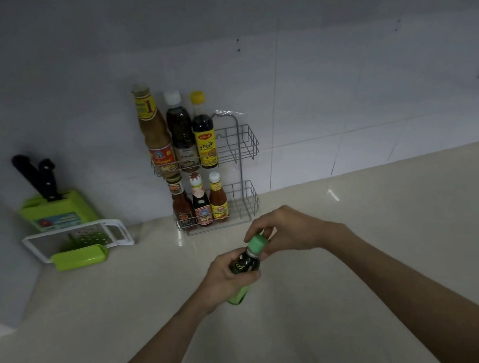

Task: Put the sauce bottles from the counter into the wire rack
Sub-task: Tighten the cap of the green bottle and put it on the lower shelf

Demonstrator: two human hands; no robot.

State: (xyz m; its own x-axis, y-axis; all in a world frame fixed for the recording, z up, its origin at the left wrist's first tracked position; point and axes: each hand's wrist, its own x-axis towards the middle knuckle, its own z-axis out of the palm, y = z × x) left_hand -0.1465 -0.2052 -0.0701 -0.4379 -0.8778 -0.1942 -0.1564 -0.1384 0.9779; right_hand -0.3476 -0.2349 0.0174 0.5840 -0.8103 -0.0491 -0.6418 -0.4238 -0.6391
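Left hand [226,279] wraps the green-capped sauce bottle [244,266], right hand [286,231] pinches its cap; next, lift into far wire rack [241,145], empty right side.

dim light; white tiled wall [340,78]; glossy beige counter [388,223].

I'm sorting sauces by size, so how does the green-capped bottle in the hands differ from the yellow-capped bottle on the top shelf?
The green-capped bottle is tilted and held by both hands, left hand on its body, right hand at the cap; the yellow-capped bottle stands upright in the rack. Their caps and labels differ: green against yellow. Both hold dark sauce.
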